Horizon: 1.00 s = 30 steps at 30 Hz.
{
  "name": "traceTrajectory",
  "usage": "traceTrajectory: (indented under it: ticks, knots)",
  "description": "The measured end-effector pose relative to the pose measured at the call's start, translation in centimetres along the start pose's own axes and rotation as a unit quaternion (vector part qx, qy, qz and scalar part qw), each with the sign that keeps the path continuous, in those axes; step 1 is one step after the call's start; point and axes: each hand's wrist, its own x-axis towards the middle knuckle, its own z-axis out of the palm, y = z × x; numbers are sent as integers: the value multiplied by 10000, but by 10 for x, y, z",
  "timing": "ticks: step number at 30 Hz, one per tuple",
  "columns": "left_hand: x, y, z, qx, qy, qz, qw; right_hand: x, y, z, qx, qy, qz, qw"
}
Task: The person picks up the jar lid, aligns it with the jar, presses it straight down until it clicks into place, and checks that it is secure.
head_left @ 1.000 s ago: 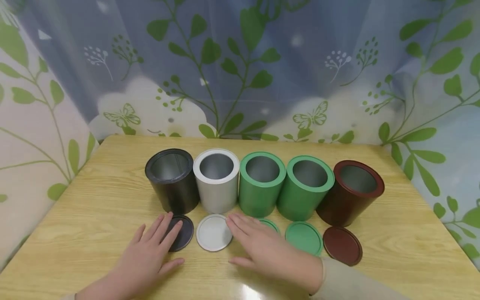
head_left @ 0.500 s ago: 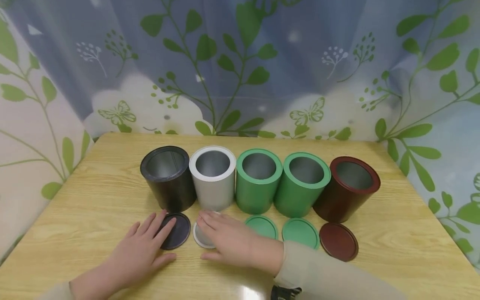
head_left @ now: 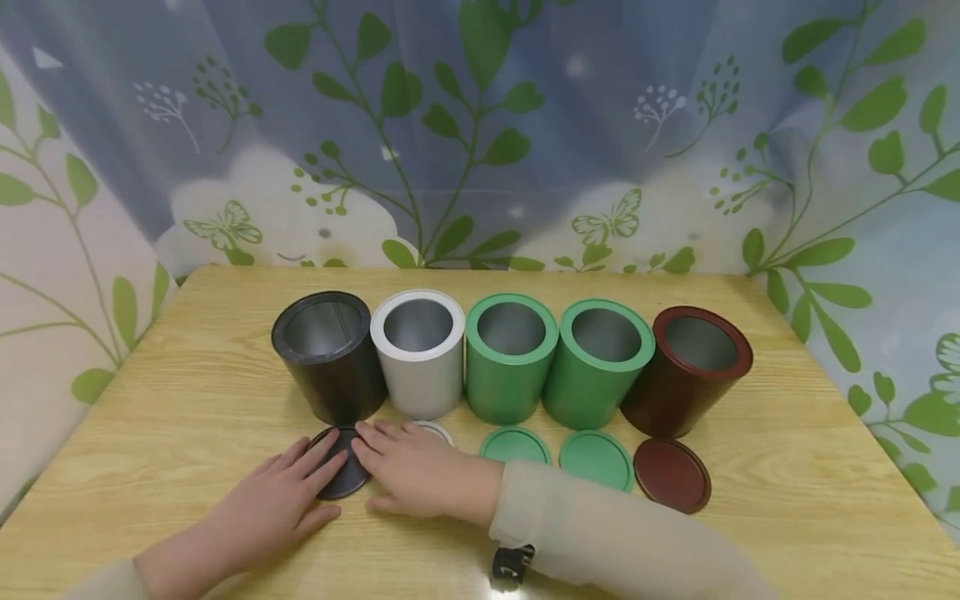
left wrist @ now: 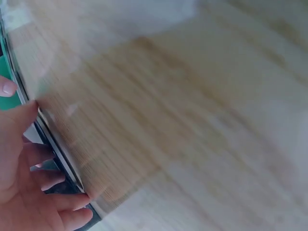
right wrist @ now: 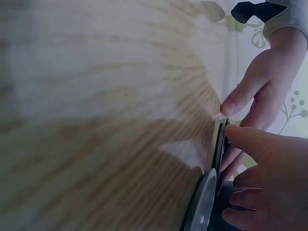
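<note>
My left hand (head_left: 262, 510) lies over the left part of a black round lid (head_left: 351, 478), fingers fairly straight. From the right, my right hand (head_left: 427, 472) reaches over a white lid (head_left: 438, 431) and covers most of it, its fingertips at the black lid's right edge. Whether those fingertips touch the black lid, I cannot tell. Behind the lids stand an open black can (head_left: 341, 383) and an open white can (head_left: 423, 382). In the left wrist view, the left hand (left wrist: 24, 178) extends its fingers along a dark lid edge. The right wrist view shows both hands close together.
Two open green cans (head_left: 504, 390) and a dark red can (head_left: 663, 402) continue the row rightward. Before them lie green lids (head_left: 517, 445) and a dark red lid (head_left: 672, 475). A patterned curtain (head_left: 450, 133) hangs behind the wooden table (head_left: 810, 467).
My right hand has moved left from beside the white lid, over it, to the black lid's edge. The left hand has stayed on the black lid. The head view has shifted slightly.
</note>
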Motion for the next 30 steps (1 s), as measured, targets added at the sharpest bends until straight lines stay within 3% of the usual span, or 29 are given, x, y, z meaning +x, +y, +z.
traceTrajectory:
  ticks: [4,12,22,30]
  knots:
    - [2,-2,1,170,95,260,9995,7,-2,1,-48,-272,18,9996]
    - [3,-2,2,354,172,411,9984,12,-3,5,23,-508,-56,9987]
    - [-1,-3,10,132,794,500,9955,13,2,7,198,-120,-313,9992]
    - [-4,-2,3,-73,1408,596,9882,9,6,2,-110,356,-352,9987]
